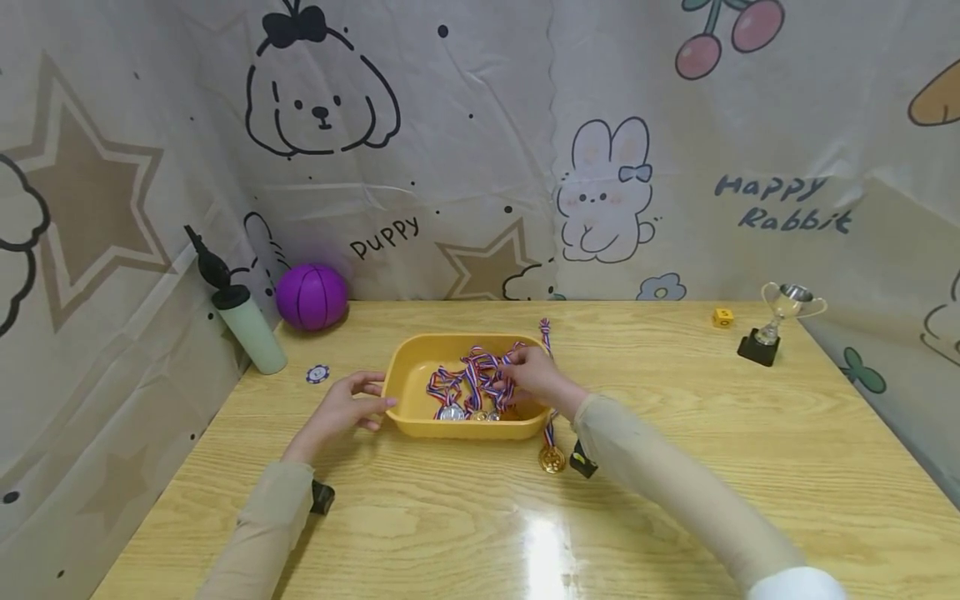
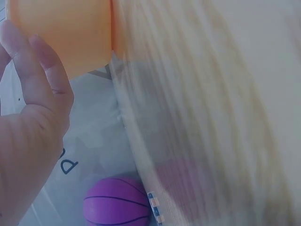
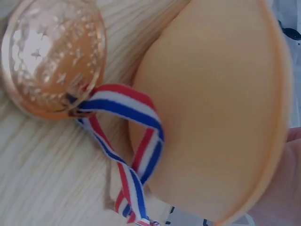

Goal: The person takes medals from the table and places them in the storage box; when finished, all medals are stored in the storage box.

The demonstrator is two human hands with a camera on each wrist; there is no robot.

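Note:
A yellow plastic basin (image 1: pixel 465 429) holds a tangle of red, white and blue medal ribbons (image 1: pixel 474 375). A silver medal (image 1: pixel 452 412) and gold ones (image 1: pixel 480 415) lie along its near side. My left hand (image 1: pixel 348 408) is at the basin's left end, its thumb at the wall and its fingers loosely spread; in the left wrist view the fingers lie against the outer wall. Over the right side my right hand (image 1: pixel 536 375) reaches in and pinches a ribbon among the tangle. Its fingertips are hidden by the basin in the right wrist view.
One gold medal (image 1: pixel 552 459) lies on the table outside the basin's right end, its ribbon alongside. A purple ball (image 1: pixel 312 297), a pale green pump (image 1: pixel 253 329) and a round chip (image 1: pixel 317 374) are at left. A yellow die (image 1: pixel 722 317) and a trophy cup (image 1: pixel 780 321) stand back right.

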